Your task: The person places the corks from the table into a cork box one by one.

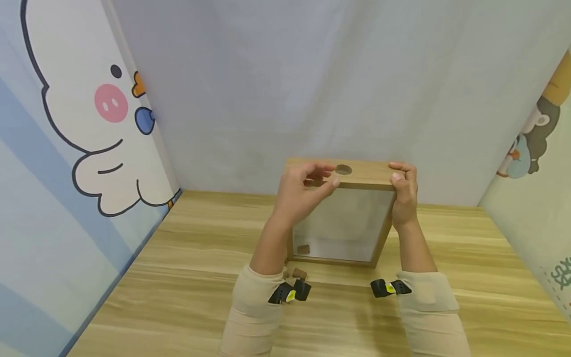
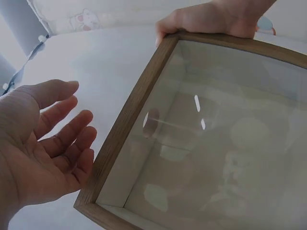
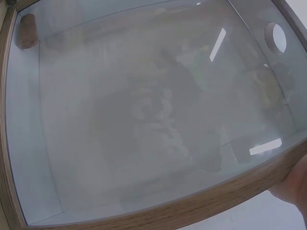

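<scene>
A shallow wooden box frame [image 1: 383, 233] with a clear front pane stands upright on the table, with a round hole [image 1: 343, 169] in its top side. My right hand [image 1: 405, 193] grips the top right corner, thumb toward the front and fingers over the top. Beside the hole, my left hand [image 1: 301, 191] hovers over the top left part with thumb and fingers apart. Nothing shows between those fingers in the left wrist view, where the hand [image 2: 53, 143] is loosely bent. Inside the box, one cork [image 1: 303, 249] lies in the lower left corner, also visible as a brown cork [image 3: 28, 31] in the right wrist view.
Several loose corks [image 1: 300, 273] lie on the wood-grain table [image 1: 178, 287] in front of the box, partly hidden by the left forearm. A pale curtain [image 1: 250, 99] hangs right behind the box. Cartoon-printed panels [image 1: 80, 163] border the table on both sides.
</scene>
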A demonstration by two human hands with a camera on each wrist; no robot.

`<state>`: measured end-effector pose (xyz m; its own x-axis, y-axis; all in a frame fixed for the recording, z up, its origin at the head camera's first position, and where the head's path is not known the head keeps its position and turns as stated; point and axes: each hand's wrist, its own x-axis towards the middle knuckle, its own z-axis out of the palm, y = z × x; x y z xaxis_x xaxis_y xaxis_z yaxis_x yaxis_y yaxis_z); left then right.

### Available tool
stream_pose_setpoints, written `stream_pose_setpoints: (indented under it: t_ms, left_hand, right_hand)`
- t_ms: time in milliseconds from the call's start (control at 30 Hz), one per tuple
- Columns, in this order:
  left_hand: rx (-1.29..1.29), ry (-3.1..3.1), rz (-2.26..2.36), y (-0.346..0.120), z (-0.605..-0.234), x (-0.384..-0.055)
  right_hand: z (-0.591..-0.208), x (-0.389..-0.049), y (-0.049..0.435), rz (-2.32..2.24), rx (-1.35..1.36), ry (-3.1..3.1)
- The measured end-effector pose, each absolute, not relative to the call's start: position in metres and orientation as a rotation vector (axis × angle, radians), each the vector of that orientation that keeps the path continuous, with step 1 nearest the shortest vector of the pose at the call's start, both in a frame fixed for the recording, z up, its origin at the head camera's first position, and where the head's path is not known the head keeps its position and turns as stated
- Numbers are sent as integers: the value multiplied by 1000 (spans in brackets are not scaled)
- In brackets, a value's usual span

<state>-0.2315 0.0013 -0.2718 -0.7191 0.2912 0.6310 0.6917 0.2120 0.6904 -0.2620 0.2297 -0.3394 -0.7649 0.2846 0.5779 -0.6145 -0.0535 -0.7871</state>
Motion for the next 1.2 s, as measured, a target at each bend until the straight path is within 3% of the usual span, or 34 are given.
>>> stream_pose_setpoints:
  t_ms: [367, 1200]
  left_hand:
    - [-971, -2272, -1360, -17, -308, -210]
    - [-1080, -2648, -1440, -78, -379, -208]
  right_hand:
    - [-340, -261, 231, 1890, 351, -1601]
    - [-337, -258, 229, 1883, 363, -1609]
